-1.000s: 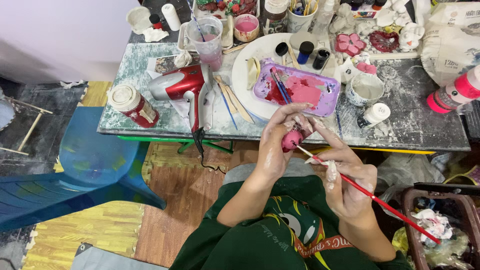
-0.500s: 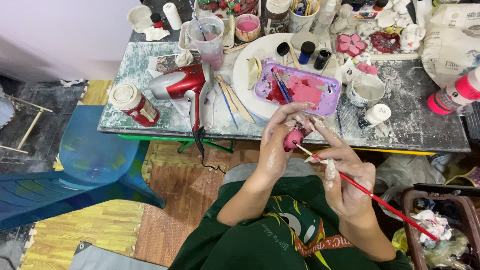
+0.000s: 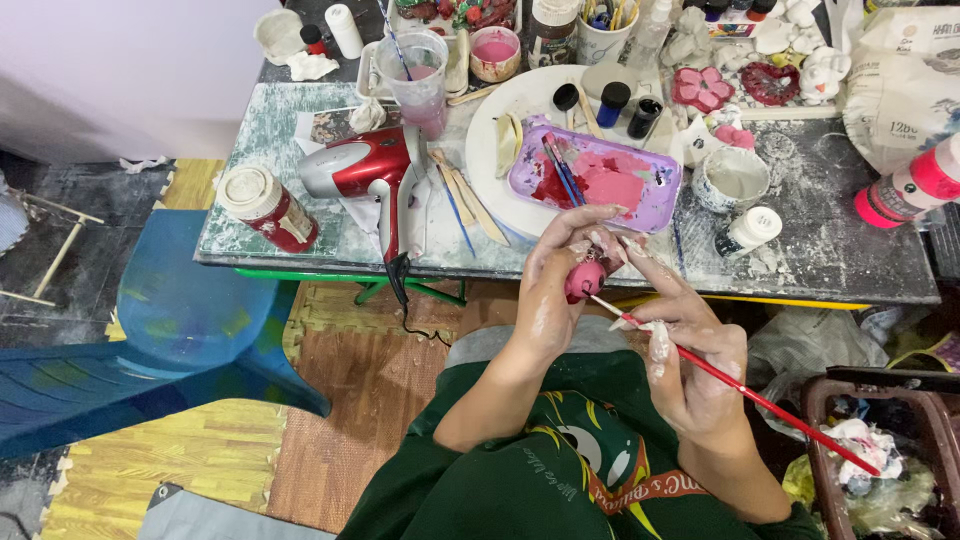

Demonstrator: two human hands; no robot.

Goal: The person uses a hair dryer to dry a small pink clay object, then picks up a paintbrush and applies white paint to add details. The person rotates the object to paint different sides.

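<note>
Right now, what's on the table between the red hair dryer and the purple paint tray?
In the head view, a few wooden sticks and a blue brush lie between the hair dryer and the paint tray, which sits on a white plate.

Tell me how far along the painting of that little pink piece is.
Done: most of the visible side of the small figure is already pink. In hand: the left hand grips it while the right hand holds the red-handled brush, tip at its lower edge. Left: the hidden side cannot be judged; pink paint remains on the purple palette.
</note>
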